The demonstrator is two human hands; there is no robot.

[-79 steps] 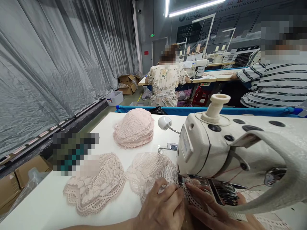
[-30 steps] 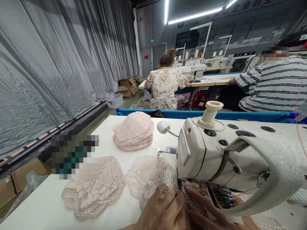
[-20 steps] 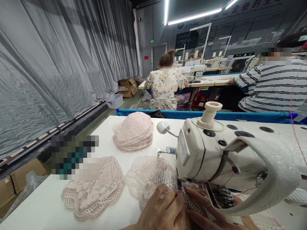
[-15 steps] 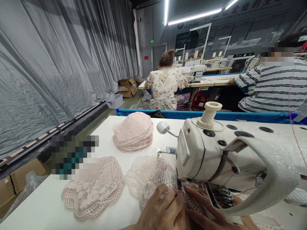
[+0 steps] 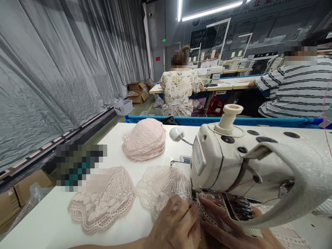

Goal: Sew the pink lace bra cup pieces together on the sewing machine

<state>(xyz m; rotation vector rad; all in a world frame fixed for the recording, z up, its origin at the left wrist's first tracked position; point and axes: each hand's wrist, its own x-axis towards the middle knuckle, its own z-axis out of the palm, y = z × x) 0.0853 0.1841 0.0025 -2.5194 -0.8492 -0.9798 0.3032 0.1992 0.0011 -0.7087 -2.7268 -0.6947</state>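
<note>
A pale pink lace bra cup [image 5: 166, 186] lies under the needle area of a white sewing machine [image 5: 220, 162]. Curled over its near edge, my left hand [image 5: 177, 221] grips the lace close to the presser foot, which is partly hidden. On the other side my right hand [image 5: 225, 223] rests on the lace with its fingers stretched out, partly behind the machine's arm guard. A thin strand links this cup to several lace cups [image 5: 103, 204] lying on the left of the white table [image 5: 49, 221]. Red thread runs through the machine.
A stack of pink cups [image 5: 145, 140] stands at the table's back, beside a small white lamp [image 5: 176, 134]. Blue cloth [image 5: 249, 121] borders the far edge. Two people sit at another table ahead. Cardboard boxes [image 5: 32, 188] stand on the floor at left.
The view has shifted slightly, so the machine and table sit a little higher. Both hands stay on the lace at the needle; no other clear movement shows.
</note>
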